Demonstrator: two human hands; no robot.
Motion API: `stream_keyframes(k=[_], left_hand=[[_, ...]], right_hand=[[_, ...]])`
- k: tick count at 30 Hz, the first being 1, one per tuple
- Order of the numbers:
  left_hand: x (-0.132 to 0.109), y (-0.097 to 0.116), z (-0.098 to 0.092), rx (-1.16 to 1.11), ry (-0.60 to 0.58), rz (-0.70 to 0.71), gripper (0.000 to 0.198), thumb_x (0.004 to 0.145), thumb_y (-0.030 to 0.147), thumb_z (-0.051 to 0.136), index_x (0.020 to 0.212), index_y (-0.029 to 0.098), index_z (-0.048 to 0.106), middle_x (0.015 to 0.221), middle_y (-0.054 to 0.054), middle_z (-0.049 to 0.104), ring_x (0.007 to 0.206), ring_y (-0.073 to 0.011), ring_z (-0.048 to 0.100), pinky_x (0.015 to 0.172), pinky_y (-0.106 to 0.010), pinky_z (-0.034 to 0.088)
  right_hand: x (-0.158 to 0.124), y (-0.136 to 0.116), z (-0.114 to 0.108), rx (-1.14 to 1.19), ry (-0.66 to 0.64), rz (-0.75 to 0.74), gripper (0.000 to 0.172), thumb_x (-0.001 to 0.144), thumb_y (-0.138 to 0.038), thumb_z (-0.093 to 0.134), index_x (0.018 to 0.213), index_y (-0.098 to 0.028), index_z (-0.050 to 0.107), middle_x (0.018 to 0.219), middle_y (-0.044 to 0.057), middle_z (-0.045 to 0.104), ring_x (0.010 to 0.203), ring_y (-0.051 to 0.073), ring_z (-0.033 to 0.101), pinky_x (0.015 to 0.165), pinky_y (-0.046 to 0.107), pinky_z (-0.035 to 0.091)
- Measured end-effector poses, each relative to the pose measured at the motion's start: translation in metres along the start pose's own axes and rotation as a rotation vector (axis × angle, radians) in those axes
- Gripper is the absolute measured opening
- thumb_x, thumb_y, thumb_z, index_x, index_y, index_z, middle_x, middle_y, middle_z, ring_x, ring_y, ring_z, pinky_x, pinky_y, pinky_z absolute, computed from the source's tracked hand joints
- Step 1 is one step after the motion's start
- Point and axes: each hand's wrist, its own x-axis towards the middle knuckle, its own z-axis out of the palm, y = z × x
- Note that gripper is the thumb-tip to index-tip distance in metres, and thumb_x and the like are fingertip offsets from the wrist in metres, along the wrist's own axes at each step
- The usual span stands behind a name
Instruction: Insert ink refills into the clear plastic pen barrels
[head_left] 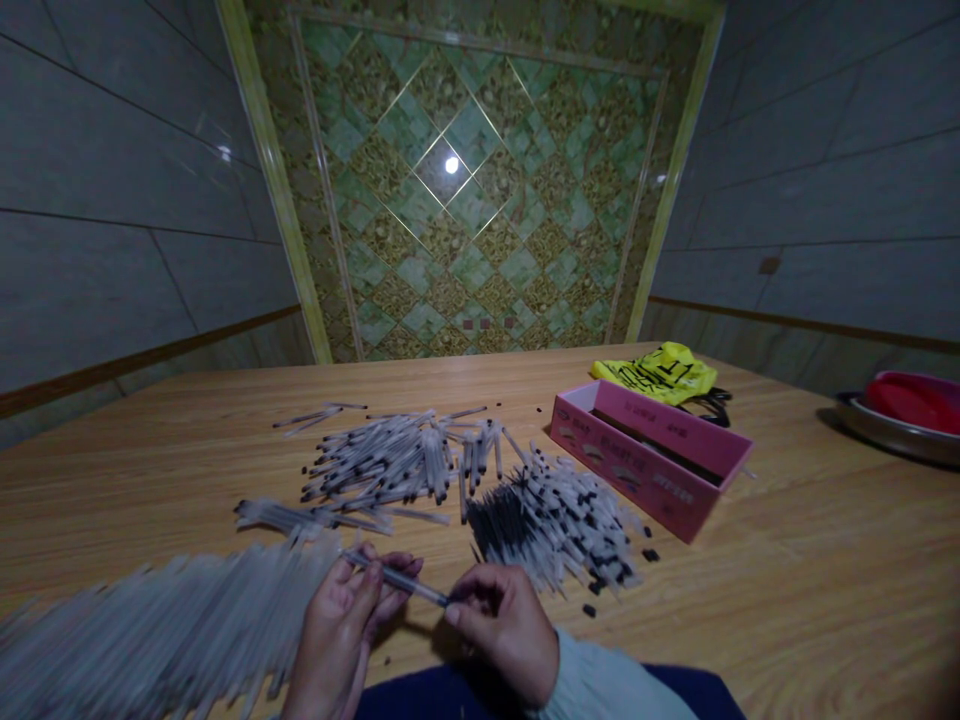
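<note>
Pinched in both your hands, a pen [412,584] slants above the table [810,600]. From left: clear tubes [172,630], your left hand [345,618] closed around the pen, your right hand [514,628] pinching its right end [445,601], heaped parts [581,510], a pink box [660,475], a metal pan [900,438].

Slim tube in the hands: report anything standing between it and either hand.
Nothing visible does. The left hand already holds the slim tube, and the right hand grips its dark end. The pile of pale and black pieces lies beyond the right hand, not in between.
</note>
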Motion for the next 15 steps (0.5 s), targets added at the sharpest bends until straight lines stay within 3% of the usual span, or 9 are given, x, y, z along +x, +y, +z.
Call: stream_keyframes(k=[6, 12, 15], left_hand=[[0.0001, -0.0019, -0.0020, 0.006, -0.017, 0.015, 0.034, 0.064, 0.029, 0.073, 0.086, 0.019, 0.050, 0.081, -0.004, 0.071, 0.087, -0.0212, 0.066, 0.079, -0.033, 0.052], [0.0012, -0.0019, -0.0014, 0.004, -0.018, -0.012, 0.034, 0.065, 0.030, 0.073, 0.086, 0.020, 0.048, 0.081, -0.004, 0.071, 0.087, -0.0206, 0.066, 0.078, -0.031, 0.052], [0.0009, -0.0013, 0.0000, 0.019, -0.021, -0.020, 0.034, 0.065, 0.030, 0.073, 0.086, 0.020, 0.048, 0.081, -0.004, 0.071, 0.086, -0.0203, 0.067, 0.077, -0.031, 0.052]], right_hand=[[0.0014, 0.0073, -0.0008, 0.010, -0.158, 0.094, 0.053, 0.070, -0.063, 0.053, 0.063, -0.011, 0.054, 0.049, 0.000, 0.054, 0.029, 0.004, 0.041, 0.028, 0.015, 0.024], [0.0015, 0.0085, -0.0020, 0.015, -0.064, 0.045, 0.051, 0.056, -0.058, 0.070, 0.069, -0.012, 0.052, 0.048, -0.005, 0.050, 0.034, 0.005, 0.043, 0.034, 0.016, 0.031], [0.0013, 0.0087, -0.0018, 0.004, -0.128, 0.088, 0.052, 0.066, -0.065, 0.057, 0.071, -0.013, 0.051, 0.050, -0.003, 0.053, 0.030, 0.005, 0.041, 0.030, 0.015, 0.027]])
